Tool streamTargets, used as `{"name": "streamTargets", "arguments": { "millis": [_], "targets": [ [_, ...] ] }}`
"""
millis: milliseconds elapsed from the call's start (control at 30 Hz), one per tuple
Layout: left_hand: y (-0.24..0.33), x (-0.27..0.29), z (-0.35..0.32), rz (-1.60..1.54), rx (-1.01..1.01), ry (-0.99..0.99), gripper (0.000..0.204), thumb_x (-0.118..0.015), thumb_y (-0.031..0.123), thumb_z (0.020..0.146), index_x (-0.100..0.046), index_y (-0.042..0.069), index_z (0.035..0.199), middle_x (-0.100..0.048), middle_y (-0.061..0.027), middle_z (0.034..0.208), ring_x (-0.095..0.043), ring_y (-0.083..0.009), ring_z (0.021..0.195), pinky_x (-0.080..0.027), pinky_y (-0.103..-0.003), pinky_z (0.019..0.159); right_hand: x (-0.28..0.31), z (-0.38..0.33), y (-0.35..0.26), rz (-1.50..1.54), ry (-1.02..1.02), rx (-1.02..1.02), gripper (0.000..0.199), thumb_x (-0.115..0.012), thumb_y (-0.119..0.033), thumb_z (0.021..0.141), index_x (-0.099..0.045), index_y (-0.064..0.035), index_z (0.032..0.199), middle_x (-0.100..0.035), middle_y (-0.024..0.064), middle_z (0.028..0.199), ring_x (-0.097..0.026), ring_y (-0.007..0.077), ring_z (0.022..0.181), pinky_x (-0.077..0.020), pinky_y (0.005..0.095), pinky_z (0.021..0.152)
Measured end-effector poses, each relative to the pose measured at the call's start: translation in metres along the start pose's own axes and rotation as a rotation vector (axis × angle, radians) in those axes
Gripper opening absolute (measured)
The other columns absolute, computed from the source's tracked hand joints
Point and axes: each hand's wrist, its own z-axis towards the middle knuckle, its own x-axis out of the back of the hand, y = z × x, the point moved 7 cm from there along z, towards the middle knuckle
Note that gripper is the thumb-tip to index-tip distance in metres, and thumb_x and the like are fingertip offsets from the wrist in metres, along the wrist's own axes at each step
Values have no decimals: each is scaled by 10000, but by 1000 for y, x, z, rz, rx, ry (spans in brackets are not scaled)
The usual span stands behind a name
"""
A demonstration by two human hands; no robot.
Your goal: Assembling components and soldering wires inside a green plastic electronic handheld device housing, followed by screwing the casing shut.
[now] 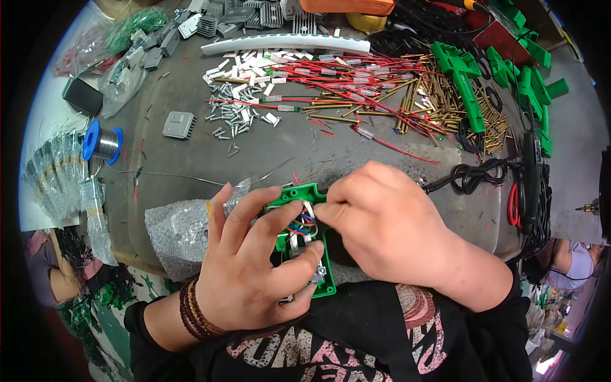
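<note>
Close to my body I hold an open green plastic housing [328,280] with wires and small metal parts inside. My left hand [248,274] spreads over its left side, gripping it, with fingertips pressing in among the parts. Red, blue and white wires [304,223] show between the fingers. My right hand [388,223] is closed in a pinch at the housing's upper right edge, beside a small white piece [309,208]. What those fingers pinch is hidden. Bubble wrap [178,232] lies left of my left hand.
Across the bench lie red wires with connectors [356,76], screws [232,118], brass rods [439,95] and green housings [468,83]. A grey heat sink [179,125] and blue solder spool [102,142] are at left. A black corded tool [530,172] lies at right.
</note>
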Motion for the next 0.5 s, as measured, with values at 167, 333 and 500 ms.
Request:
{"name": "streamTargets", "arguments": {
  "millis": [167, 333, 500],
  "targets": [
    [0, 0, 0, -15, -2, 29, 422, -818, 285, 603, -692, 229, 1002, -539, -118, 1296, -503, -385, 1258, -295, -692, 1018, -3, 12, 17, 180, 19, -175, 121, -726, -73, 752, -686, -64, 866, -595, 70, 810, -600, 289, 788, -499, 396, 709],
    [0, 0, 1, -22, -11, 21, 427, -814, 289, 604, -700, 225, 1010, -543, -120, 1288, -503, -380, 1255, -295, -689, 1014, -9, 11, 23, 216, 29, -203, 153, -739, -23, 748, -716, -70, 892, -599, 59, 805, -602, 271, 768, -483, 393, 698],
    [0, 1, 1, -10, -3, 15, 393, -804, 294, 615, -705, 216, 988, -548, -117, 1279, -500, -377, 1259, -299, -684, 1013, -1, 13, 17, 280, -55, -159, 149, -748, -47, 759, -716, -59, 904, -579, 72, 836, -580, 283, 801, -478, 394, 732]
  ]
}}
